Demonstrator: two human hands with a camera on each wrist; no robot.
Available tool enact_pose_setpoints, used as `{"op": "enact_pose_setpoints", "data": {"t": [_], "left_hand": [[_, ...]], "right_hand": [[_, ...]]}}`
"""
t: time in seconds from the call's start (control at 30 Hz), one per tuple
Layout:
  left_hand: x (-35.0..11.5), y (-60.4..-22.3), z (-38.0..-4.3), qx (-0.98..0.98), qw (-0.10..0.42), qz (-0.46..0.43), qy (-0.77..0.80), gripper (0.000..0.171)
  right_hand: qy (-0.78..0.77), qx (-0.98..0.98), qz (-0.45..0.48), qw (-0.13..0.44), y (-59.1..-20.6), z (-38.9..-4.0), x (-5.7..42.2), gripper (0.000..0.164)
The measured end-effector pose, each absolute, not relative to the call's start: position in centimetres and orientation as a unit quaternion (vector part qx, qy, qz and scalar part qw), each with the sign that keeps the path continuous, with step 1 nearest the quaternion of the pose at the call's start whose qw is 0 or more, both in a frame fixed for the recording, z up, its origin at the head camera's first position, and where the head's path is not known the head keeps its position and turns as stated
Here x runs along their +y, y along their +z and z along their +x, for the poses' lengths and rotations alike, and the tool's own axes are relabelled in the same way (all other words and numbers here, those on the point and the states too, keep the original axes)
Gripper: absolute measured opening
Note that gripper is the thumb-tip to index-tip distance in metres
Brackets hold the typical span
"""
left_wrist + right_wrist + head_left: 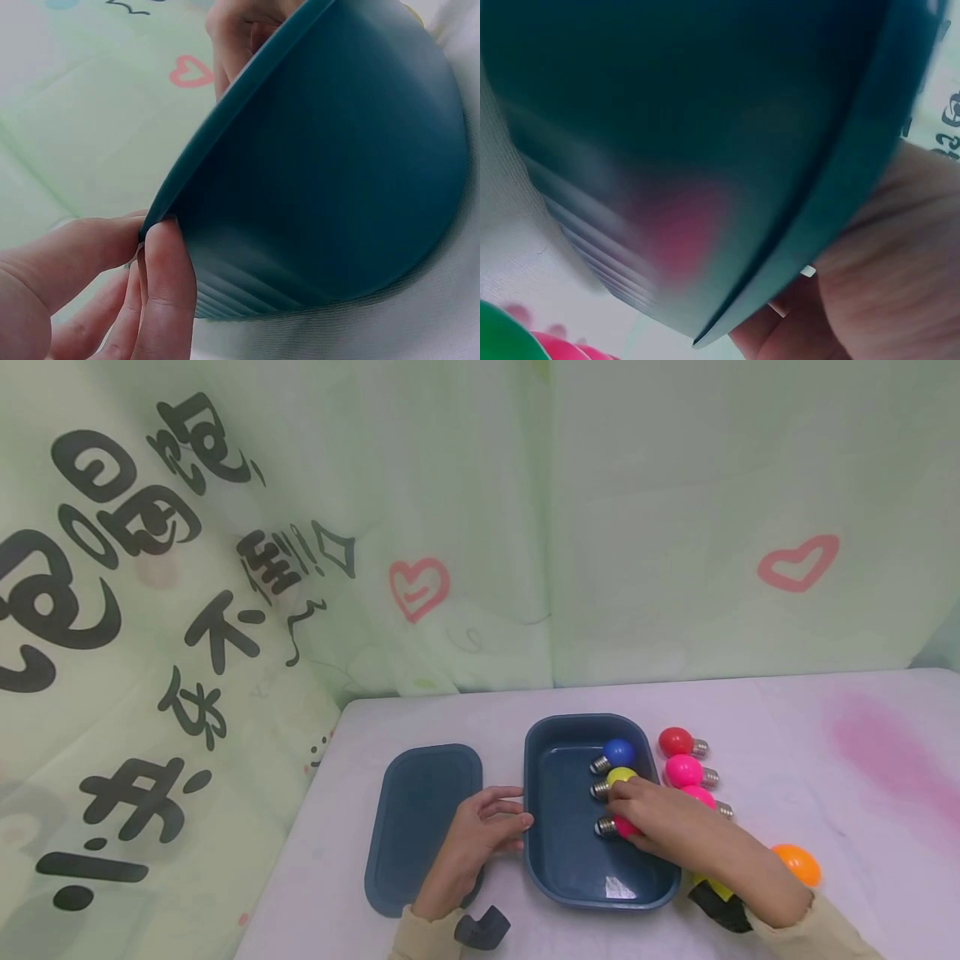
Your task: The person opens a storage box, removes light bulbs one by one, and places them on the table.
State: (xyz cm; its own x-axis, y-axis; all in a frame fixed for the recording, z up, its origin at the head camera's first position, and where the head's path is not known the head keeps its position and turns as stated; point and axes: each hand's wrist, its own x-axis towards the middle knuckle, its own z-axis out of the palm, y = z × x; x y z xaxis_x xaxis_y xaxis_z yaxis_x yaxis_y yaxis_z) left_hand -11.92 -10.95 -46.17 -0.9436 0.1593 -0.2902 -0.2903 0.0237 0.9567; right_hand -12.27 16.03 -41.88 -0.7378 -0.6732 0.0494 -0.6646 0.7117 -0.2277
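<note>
A dark blue plastic box (551, 868) stands on the table. My left hand (483, 831) is at its left side; in the left wrist view the thumb and a finger (169, 277) pinch the box's rim. Reaching over the right wall, my right hand (667, 822) holds a red light bulb (624, 827) inside, its metal base pointing left. The fingers partly cover the red bulb. Beyond it in the box lie a yellow bulb (621, 775) and a blue bulb (618, 752). In the right wrist view the box wall (705, 112) hides the right fingertips.
A flat dark blue lid (420, 810) lies left of the box. Right of the box lie a red bulb (677, 742), a pink bulb (684, 771) and another pink one (701, 795). An orange bulb (798, 864) is beside the right forearm. A green bulb (506, 337) shows in the right wrist view.
</note>
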Motion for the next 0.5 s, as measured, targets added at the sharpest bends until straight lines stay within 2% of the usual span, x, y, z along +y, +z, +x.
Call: {"op": "enact_pose_setpoints", "data": {"t": [0.33, 0.5], "left_hand": [[-11.0, -46.3, -11.9, 0.707, 0.159, -0.048, 0.687, 0.046], [-11.0, -46.3, -12.0, 0.710, 0.160, -0.050, 0.684, 0.046]], "right_hand": [[-0.134, 0.919, -0.370, 0.026, -41.2, -12.2, 16.3, 0.040], [-0.149, 0.911, -0.384, 0.009, -40.6, -11.9, 16.9, 0.040]]}}
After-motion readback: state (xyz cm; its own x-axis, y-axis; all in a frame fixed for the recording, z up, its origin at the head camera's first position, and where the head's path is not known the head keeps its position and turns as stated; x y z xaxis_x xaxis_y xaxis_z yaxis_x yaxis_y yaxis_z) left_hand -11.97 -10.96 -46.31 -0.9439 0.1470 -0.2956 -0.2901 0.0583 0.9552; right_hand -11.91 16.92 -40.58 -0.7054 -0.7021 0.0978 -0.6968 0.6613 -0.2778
